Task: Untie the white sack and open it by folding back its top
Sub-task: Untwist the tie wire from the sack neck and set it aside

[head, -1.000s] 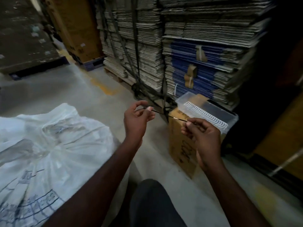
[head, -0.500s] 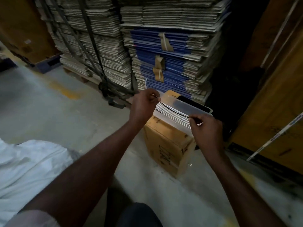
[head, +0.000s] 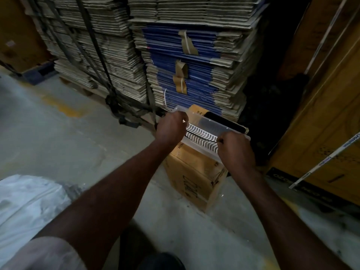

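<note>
white sack [head: 29,207], crumpled, lower left floor

Both arms reach out in front. The left hand [head: 171,127] and the right hand [head: 236,149] are closed into fists, fingers [head: 222,141] pinched tight.

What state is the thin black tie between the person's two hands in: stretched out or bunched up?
Stretched out. The black tie runs as one thin line from the left hand to the right hand, above the clear tray.
</note>
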The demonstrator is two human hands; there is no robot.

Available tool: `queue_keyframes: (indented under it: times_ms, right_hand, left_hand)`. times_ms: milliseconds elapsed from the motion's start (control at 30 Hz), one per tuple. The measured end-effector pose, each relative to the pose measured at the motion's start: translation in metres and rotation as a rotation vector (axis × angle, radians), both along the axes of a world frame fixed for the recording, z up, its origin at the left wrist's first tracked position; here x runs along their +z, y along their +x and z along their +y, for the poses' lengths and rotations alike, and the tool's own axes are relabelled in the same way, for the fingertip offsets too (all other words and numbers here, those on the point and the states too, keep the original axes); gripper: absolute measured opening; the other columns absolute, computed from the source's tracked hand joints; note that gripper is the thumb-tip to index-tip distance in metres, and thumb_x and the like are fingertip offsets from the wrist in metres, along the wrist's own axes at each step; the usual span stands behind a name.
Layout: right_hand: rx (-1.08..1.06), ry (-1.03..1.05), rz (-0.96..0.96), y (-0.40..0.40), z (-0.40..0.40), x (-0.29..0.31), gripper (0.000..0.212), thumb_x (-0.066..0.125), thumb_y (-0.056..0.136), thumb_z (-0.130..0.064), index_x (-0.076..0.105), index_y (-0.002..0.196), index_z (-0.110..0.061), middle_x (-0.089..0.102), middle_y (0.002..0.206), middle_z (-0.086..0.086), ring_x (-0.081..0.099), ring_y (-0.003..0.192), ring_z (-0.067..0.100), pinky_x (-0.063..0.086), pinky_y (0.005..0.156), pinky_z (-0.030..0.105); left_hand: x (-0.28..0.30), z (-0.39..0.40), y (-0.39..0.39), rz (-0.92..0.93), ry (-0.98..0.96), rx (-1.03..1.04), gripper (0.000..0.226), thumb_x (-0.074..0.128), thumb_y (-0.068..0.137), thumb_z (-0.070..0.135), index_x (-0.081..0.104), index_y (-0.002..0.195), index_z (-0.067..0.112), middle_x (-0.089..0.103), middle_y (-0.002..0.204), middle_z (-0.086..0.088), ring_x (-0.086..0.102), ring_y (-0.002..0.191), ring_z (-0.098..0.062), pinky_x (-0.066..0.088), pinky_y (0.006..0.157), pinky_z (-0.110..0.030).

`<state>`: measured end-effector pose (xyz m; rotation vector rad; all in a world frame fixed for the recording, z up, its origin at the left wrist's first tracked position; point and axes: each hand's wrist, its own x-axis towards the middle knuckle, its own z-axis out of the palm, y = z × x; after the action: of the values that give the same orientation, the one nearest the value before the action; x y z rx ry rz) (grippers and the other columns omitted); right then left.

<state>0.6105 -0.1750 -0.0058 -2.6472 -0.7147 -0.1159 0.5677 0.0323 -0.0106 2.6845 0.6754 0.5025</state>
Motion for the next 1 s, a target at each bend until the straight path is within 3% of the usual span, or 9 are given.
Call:
queue_keyframes:
  times_ms: [200, 300, 533, 667, 800, 1000]
  right_hand:
    - [-0.029, 0.014, 0.055, -0.002, -0.003, 0.009, 0.017, 0.065, 0.089, -0.011, 0.076, 0.099, -0.017, 0.077, 0.095, 0.007, 0.074, 0.094, 0.029, 0.06, 0.073, 0.037]
    - [-0.027, 0.038, 0.048, -0.004, -0.006, 0.011, 0.02, 0.064, 0.088, -0.01, 0.075, 0.102, -0.018, 0.077, 0.098, 0.007, 0.074, 0.095, 0.029, 0.06, 0.073, 0.036]
    - [0.011, 0.179, 0.036, -0.026, -0.006, 0.029, 0.028, 0.069, 0.093, -0.016, 0.076, 0.12, -0.017, 0.078, 0.113, 0.008, 0.074, 0.107, 0.027, 0.059, 0.085, 0.037]
    - [0.083, 0.276, 0.033, -0.063, 0.002, 0.045, 0.025, 0.067, 0.095, -0.018, 0.076, 0.118, -0.019, 0.079, 0.112, 0.006, 0.074, 0.105, 0.025, 0.061, 0.085, 0.039]
    - [0.18, 0.318, 0.03, -0.11, 0.014, 0.063, 0.026, 0.065, 0.097, -0.025, 0.076, 0.12, -0.021, 0.079, 0.111, 0.003, 0.072, 0.106, 0.025, 0.057, 0.088, 0.037]
    - [0.395, 0.373, 0.019, -0.197, 0.036, 0.085, 0.026, 0.063, 0.097, -0.025, 0.076, 0.119, -0.021, 0.076, 0.113, 0.002, 0.07, 0.104, 0.024, 0.055, 0.087, 0.037]
  left_hand:
    - [0.007, 0.002, -0.003, -0.032, -0.017, 0.035, 0.029, 0.064, 0.096, 0.005, 0.081, 0.115, 0.019, 0.082, 0.106, -0.009, 0.079, 0.094, -0.023, 0.063, 0.08, -0.034]
    - [0.012, -0.002, -0.008, -0.094, -0.013, 0.049, 0.029, 0.066, 0.099, 0.006, 0.08, 0.122, 0.016, 0.082, 0.112, -0.007, 0.078, 0.098, -0.02, 0.062, 0.084, -0.032]
    - [0.029, -0.008, -0.048, -0.249, -0.025, 0.123, 0.028, 0.065, 0.097, 0.012, 0.08, 0.119, 0.02, 0.082, 0.111, -0.003, 0.077, 0.097, -0.019, 0.061, 0.082, -0.033]
    - [0.043, -0.013, -0.085, -0.294, -0.068, 0.139, 0.023, 0.063, 0.092, 0.012, 0.079, 0.104, 0.023, 0.08, 0.089, -0.001, 0.074, 0.079, -0.018, 0.06, 0.066, -0.037]
    - [0.059, -0.026, -0.133, -0.34, -0.077, 0.161, 0.027, 0.063, 0.092, 0.009, 0.081, 0.108, 0.021, 0.082, 0.099, -0.001, 0.076, 0.09, -0.02, 0.061, 0.073, -0.037]
    - [0.071, -0.04, -0.229, -0.408, -0.063, 0.266, 0.019, 0.066, 0.097, 0.024, 0.077, 0.111, 0.031, 0.079, 0.098, 0.007, 0.072, 0.092, -0.015, 0.059, 0.078, -0.037]
